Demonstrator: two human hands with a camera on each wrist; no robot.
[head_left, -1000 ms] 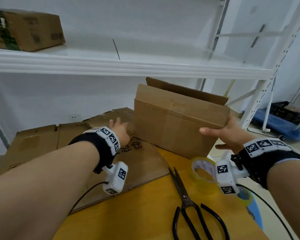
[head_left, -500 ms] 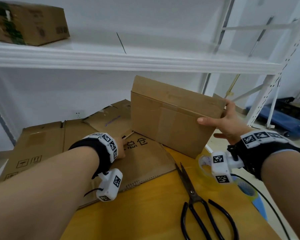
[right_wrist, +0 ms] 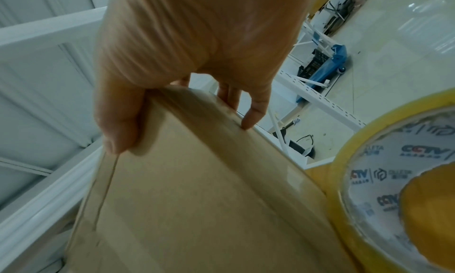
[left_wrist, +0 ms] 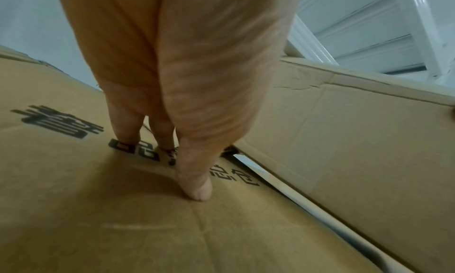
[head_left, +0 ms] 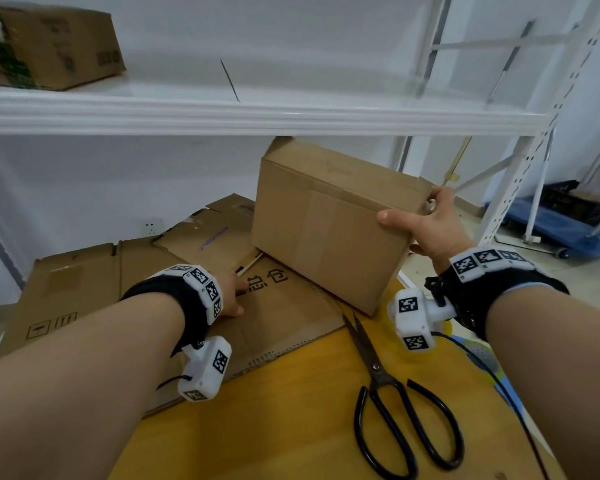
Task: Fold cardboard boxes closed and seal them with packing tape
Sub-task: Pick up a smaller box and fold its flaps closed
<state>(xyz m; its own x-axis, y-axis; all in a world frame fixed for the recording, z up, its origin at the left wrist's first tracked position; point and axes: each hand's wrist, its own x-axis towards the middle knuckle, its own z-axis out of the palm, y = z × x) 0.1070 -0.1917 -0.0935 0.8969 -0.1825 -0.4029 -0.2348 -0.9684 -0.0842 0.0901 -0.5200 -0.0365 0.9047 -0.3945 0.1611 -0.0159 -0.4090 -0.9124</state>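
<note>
A brown cardboard box (head_left: 326, 230) stands tilted at the back of the yellow table (head_left: 291, 427), its flaps folded shut. My right hand (head_left: 426, 223) grips the box's right top corner, thumb on the near face and fingers over the top; the right wrist view shows the same hold on the box (right_wrist: 197, 199). My left hand (head_left: 232, 292) rests with straight fingers on a flattened printed cardboard sheet (head_left: 278, 317), fingertips (left_wrist: 197, 189) pressing down beside the box (left_wrist: 369, 150). A roll of clear packing tape (right_wrist: 399, 180) lies just right of the box.
Black scissors (head_left: 395, 410) lie on the table in front of the box. More flattened cardboard (head_left: 70, 282) lies at the left. A white shelf (head_left: 257, 112) overhangs the box, with another carton (head_left: 45, 43) on it. A blue cart (head_left: 568, 216) stands on the floor at right.
The box's raised back flap has come down and the top is now shut. My right hand has tipped the box further. My left hand has dropped from the box's side onto the flat cardboard.
</note>
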